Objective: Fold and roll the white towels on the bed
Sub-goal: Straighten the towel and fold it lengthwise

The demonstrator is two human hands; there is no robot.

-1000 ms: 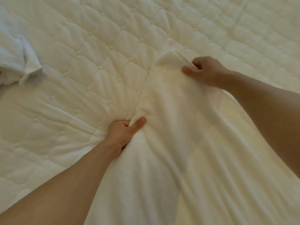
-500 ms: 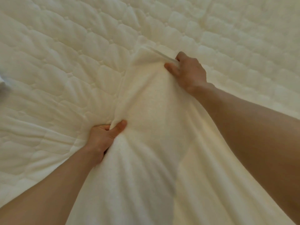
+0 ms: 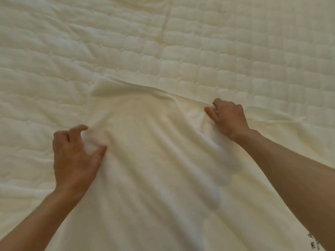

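A large white towel (image 3: 155,160) lies spread over the quilted bed (image 3: 163,42), running from the bottom of the view up to a far edge near the middle. My left hand (image 3: 74,156) sits at the towel's left edge, thumb and curled fingers bunching a fold of the cloth. Near the far edge on the right, my right hand (image 3: 228,118) grips a gathered ridge of the towel with curled fingers. Wrinkles fan out between the two hands.
Cream quilted mattress cover fills the top and left of the view. A small dark patterned patch (image 3: 316,246) shows at the bottom right corner.
Both hands have moved apart, the right one to the right along the far edge, stretching the towel wider. The other white cloth at the far left has left the view.
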